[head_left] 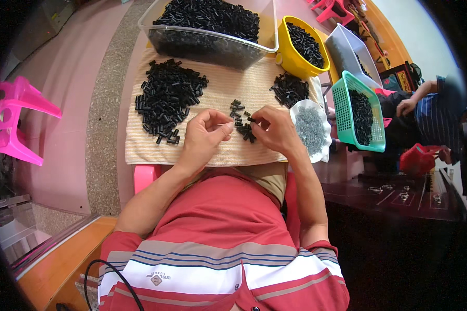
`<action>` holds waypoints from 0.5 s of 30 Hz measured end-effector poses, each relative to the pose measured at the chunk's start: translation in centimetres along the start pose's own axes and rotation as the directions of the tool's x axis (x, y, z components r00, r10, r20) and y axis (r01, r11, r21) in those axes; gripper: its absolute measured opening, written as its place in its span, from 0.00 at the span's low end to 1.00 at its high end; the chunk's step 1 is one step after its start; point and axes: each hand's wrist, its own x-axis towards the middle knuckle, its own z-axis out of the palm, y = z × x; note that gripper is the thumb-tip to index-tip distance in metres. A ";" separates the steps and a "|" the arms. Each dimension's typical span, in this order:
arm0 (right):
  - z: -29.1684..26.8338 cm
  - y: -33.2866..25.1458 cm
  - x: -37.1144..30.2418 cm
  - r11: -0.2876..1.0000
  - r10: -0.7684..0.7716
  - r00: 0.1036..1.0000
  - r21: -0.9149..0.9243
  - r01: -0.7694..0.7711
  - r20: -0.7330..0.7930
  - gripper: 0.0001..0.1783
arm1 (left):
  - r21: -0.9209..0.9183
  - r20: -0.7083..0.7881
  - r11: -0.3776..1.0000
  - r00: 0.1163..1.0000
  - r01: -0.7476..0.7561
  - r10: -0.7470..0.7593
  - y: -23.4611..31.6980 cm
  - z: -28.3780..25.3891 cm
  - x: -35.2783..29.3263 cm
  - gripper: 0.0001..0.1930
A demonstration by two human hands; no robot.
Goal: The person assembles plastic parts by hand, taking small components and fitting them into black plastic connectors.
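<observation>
While a striped towel (224, 78) lay spread out, a clear bin (269, 28) stood at its far end. The left hand (200, 137) had thumb and forefinger together — whether gripping anything, I couldn't tell — while the right hand (276, 129), beside a loose cluster (247, 133), pinched one black tube (250, 119).

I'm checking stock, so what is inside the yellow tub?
The yellow tub holds a heap of small black cylindrical pieces. Only the top layer shows; that layer and the tub's wall hide whatever lies deeper, including the bottom.
</observation>
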 end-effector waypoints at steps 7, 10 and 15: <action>1.1 -3.1 -2.2 0.948 -0.120 0.987 0.284 0.146 -0.107 0.07 | -0.017 0.136 0.999 0.990 0.030 -0.027 0.1 1.0 -1.0 0.09; 1.3 -3.6 -2.4 0.943 -0.124 0.983 0.294 0.159 -0.136 0.08 | -0.026 0.142 0.998 0.988 0.065 -0.060 0.0 0.6 -0.9 0.07; 2.1 -3.3 -3.0 0.957 -0.193 0.948 0.166 0.240 -0.254 0.11 | -0.120 0.136 0.985 0.985 0.127 -0.110 -0.1 0.5 -0.8 0.08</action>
